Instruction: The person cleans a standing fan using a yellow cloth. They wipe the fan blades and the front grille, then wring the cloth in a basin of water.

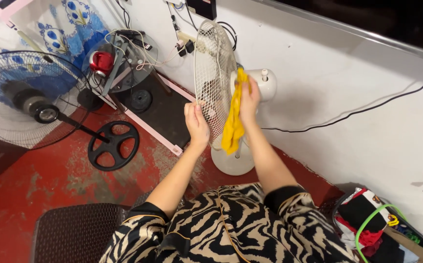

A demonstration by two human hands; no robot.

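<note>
A white table fan (215,73) stands on its round base (233,161) on the red floor, seen edge-on, its wire grille facing left. My left hand (196,124) rests flat against the front of the grille, steadying it. My right hand (249,100) grips a yellow cloth (232,124) and presses it against the back of the grille, near the white motor housing (266,83). The cloth hangs down towards the fan's stem.
A black floor fan (23,100) with a round wheel-shaped base (113,144) stands at left. A pink frame (145,119) with wires and a red part lies behind. A black cable (357,112) runs along the white wall. A bag of clothes (382,226) sits at lower right; a dark woven stool (77,234) at lower left.
</note>
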